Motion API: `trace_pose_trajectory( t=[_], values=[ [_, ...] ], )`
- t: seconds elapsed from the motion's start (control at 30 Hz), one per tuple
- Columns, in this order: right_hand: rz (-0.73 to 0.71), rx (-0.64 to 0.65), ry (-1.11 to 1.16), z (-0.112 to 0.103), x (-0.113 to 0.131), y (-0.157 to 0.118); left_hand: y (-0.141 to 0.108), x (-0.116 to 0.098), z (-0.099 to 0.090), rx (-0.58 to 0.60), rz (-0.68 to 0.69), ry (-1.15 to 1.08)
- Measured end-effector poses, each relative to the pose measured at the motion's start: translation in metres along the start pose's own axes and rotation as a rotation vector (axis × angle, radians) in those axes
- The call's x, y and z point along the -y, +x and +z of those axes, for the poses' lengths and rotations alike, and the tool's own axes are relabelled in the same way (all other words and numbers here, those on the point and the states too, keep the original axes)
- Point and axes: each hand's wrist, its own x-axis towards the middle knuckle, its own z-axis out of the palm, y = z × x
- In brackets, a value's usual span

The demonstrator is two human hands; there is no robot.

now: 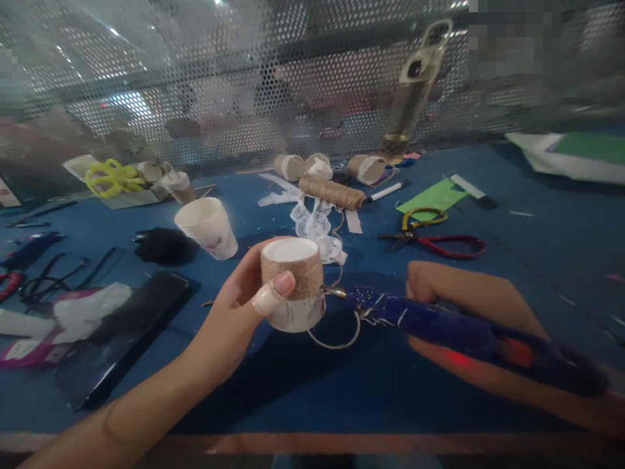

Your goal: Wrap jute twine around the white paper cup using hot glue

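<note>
The left hand point(234, 322) is gripping a white printed paper cup point(299, 314) partly wrapped in brown twine point(306, 273), the right hand point(469, 290) is pointing a dark blue, metal-tipped glue gun point(434, 324) at the twine's lower edge, and a brown twine spool point(332, 191) is lying beyond on the blue tabletop point(541, 257).

One camera, on head. Looks forward and down over blue table point(385, 387). Left hand point(234, 319) and right hand point(471, 286) close. Table's near edge at bottom; metal screen with holes point(219, 98) farther off, up top.
</note>
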Motion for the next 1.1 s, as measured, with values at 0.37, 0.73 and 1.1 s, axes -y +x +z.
trace_pose_trajectory(
  t=[0.37, 0.73, 1.1],
  values=[
    [-0.042, 0.049, 0.022, -0.0049, 0.0027, 0.0011, 0.0000, 0.0000, 0.0055, -0.033, 0.017, 0.026],
    [-0.050, 0.041, 0.036, -0.0028, -0.0005, 0.0003, 0.0001, -0.0009, 0.0047, -0.012, 0.034, 0.015],
    [-0.015, 0.005, 0.100, -0.0002, -0.0043, 0.0013, -0.0016, -0.0012, 0.0025, -0.017, -0.011, -0.020]
  ],
)
